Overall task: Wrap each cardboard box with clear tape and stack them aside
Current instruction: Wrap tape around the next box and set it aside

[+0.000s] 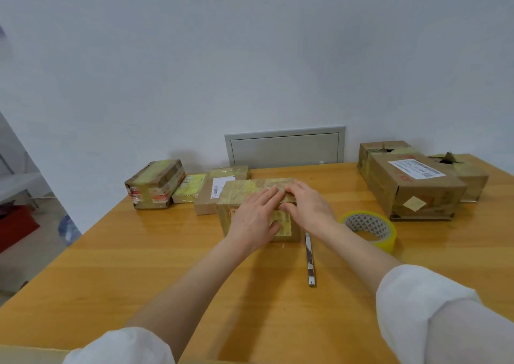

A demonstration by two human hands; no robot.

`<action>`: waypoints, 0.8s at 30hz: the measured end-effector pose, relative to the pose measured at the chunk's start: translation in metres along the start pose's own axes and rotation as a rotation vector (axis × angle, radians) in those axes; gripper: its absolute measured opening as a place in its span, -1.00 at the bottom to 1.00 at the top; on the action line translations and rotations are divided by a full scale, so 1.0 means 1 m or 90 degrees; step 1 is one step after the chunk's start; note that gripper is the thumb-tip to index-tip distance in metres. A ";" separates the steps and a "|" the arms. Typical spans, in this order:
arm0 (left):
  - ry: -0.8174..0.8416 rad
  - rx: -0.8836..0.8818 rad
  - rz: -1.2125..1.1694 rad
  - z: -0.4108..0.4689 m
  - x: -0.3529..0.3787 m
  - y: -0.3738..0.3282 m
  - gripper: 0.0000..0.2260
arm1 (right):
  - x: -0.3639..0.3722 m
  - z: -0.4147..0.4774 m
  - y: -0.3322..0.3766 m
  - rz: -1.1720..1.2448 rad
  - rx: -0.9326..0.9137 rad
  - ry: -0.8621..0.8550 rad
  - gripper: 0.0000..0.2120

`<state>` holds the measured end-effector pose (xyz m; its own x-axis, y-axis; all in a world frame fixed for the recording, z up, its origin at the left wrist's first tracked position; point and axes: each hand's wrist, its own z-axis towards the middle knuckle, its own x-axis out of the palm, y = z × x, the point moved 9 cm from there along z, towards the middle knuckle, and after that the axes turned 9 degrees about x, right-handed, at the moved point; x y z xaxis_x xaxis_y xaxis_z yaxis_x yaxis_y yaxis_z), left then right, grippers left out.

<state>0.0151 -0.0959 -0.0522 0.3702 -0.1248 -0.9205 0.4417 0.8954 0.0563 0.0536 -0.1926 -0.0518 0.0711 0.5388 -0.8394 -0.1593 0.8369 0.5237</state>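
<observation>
Fingers (266, 197) on your 2 hands are straight and flat, not pinching anything, just pressing down on top of the cardboard box (244, 190) mid-surface (139, 252). My guess is you're smoothing the tape so it sticks. Your left hand (254, 220) lies over the near edge, your right hand (307, 208) beside it on top. The box looks glossy and yellowish from the tape, with a label on the front. The tape roll (370, 227) and cutter (310, 260) sit just right of it, handy for the next strip.

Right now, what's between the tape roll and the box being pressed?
Head view: the far end of the box cutter, with the right wrist above it.
</observation>
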 end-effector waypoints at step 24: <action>-0.029 -0.062 0.070 -0.017 -0.026 0.021 -0.54 | -0.008 -0.012 0.003 -0.017 -0.025 0.013 -0.42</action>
<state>0.0001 -0.0668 -0.0336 0.4499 -0.0405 -0.8921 0.3162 0.9415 0.1168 0.0411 -0.1959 -0.0449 0.0555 0.5135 -0.8563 -0.1954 0.8466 0.4950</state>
